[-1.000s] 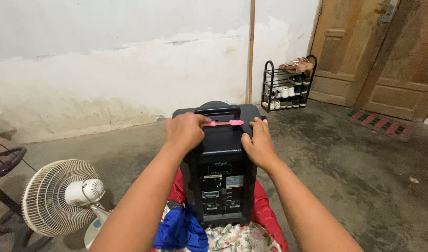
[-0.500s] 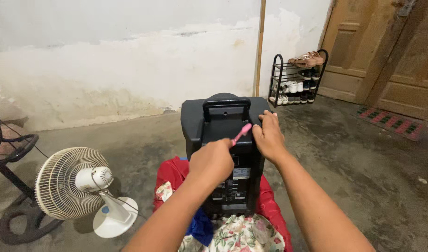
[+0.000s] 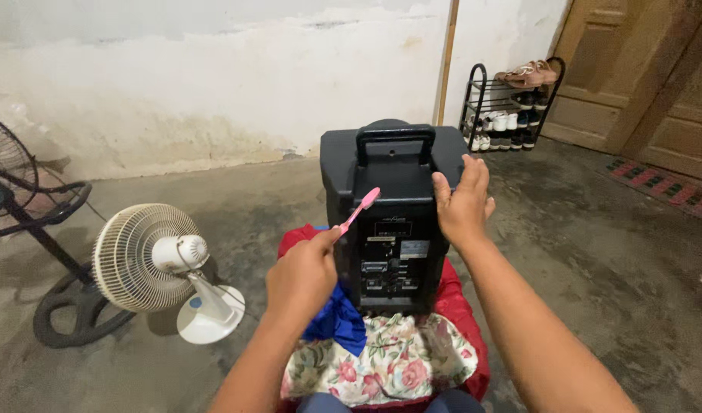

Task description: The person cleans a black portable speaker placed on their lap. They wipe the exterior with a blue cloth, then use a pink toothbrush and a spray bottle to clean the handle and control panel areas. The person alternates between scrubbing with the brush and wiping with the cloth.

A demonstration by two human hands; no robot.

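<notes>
We have the black portable speaker standing upright on a soft stack: red cushion, floral cloth, blue cloth. Its back panel faces us, handle on top.

Hands:
- Left hand is clenched around the lower end of the pink toothbrush; the brush head is up near the speaker's back, left of the handle recess. We can't tell if the bristles touch.
- Right hand is clamped on the speaker's right upper edge, fingers wrapped over the side.

Risks, as we judge them:
- The base is soft and uneven, and the speaker is tall. If the right hand lets go or brush pressure goes sideways, it could tip off the cushion onto the concrete floor.
- The control panel with its sockets sits low on the back. Hard bristle strokes could push dirt into the ports or snag a knob.
- The toothbrush is held far from its head, so a hard push could flex or slip it.
- The white desk fan stands near on the left; a falling speaker or a swinging elbow could hit it.

Count:
- speaker: 1
- toothbrush: 1
- fans: 2, the white one plus a black floor fan, partly cut off at the left edge
- shoe rack: 1, by the wooden door
- cloths: 2, cushion: 1
</notes>
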